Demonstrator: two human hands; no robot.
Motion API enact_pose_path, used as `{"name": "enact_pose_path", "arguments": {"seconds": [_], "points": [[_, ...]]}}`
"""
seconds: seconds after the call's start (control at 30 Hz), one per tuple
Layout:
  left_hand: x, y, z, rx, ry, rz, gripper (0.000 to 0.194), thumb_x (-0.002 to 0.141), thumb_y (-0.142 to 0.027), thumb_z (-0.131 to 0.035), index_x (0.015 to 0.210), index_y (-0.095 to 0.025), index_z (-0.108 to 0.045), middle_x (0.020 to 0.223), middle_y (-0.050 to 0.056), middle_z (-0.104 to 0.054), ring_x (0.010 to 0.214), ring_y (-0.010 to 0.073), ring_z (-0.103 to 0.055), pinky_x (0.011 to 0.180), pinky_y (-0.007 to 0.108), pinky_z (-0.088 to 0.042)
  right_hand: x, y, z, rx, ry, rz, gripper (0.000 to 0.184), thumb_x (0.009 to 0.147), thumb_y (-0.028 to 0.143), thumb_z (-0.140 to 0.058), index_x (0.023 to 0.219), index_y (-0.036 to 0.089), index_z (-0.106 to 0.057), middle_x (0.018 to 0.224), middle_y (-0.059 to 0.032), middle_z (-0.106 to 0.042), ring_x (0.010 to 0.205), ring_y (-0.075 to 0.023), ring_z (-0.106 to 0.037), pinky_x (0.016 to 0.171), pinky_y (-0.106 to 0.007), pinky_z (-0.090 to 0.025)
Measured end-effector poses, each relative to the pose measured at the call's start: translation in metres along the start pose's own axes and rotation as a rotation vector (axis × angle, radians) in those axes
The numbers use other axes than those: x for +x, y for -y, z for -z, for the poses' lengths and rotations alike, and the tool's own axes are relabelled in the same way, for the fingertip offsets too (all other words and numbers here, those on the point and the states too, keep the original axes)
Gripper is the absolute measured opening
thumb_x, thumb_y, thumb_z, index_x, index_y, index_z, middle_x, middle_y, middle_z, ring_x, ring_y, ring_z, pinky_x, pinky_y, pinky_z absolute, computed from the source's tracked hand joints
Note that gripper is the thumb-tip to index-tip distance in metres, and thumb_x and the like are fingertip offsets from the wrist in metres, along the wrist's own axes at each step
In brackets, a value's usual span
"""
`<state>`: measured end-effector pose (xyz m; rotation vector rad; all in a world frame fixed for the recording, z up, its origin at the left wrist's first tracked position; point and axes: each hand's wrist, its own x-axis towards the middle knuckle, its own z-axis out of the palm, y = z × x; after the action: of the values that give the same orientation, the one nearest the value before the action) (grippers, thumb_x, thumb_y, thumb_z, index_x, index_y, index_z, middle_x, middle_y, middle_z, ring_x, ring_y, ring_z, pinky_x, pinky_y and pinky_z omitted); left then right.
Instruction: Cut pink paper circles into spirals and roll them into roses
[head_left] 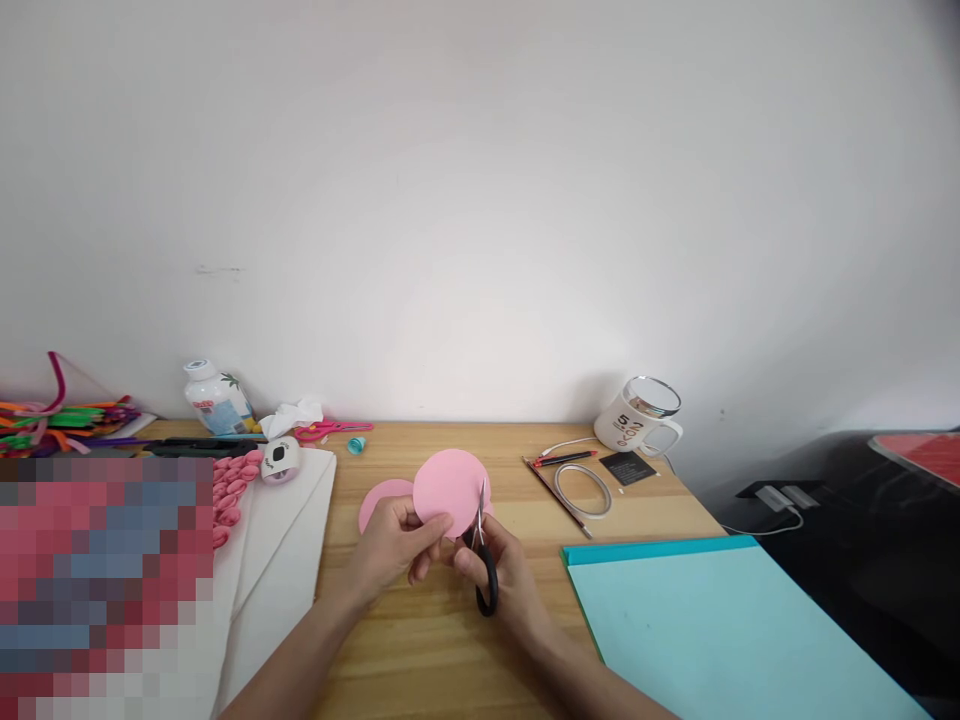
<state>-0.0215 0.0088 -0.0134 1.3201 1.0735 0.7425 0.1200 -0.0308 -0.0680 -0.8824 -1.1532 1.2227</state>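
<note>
A pink paper circle [448, 487] is pinched between the thumb and fingers of my left hand [390, 545], raised a little over the table. My right hand [504, 570] grips black-handled scissors [487, 580], their blades pointing up at the right edge of the circle. Whether the blades are parted around the paper is hard to tell. Behind my left hand lies a second pink paper circle [381, 497], partly covered by that hand. A bit of pink paper also shows behind the blades.
On the right are a white mug [637, 415], a coiled white cable [583, 490], pencils [566, 459], a black card [628, 468] and light blue paper sheets [735, 620]. To the left stand a white bottle [221, 398], pink scissors [334, 430], a small teal cap [356, 445] and white fabric [289, 540].
</note>
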Motion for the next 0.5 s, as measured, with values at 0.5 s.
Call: {"name": "enact_pose_path", "arguments": {"seconds": [0.5], "points": [[0.0008,-0.0035,0.0022,-0.043,-0.026,-0.045,0.036,0.068,-0.046,-0.066,0.055,-0.015,-0.051,0.043,-0.004,-0.053,0.031,0.0054,-0.042,0.031,0.016,-0.029,-0.0012,0.0064,-0.0036,0.068,-0.010,-0.130,0.041,0.067,0.054,-0.069,0.079,0.020,-0.050,0.052,0.0074,-0.044,0.048,-0.0105,-0.042,0.051,-0.025,-0.035]]}}
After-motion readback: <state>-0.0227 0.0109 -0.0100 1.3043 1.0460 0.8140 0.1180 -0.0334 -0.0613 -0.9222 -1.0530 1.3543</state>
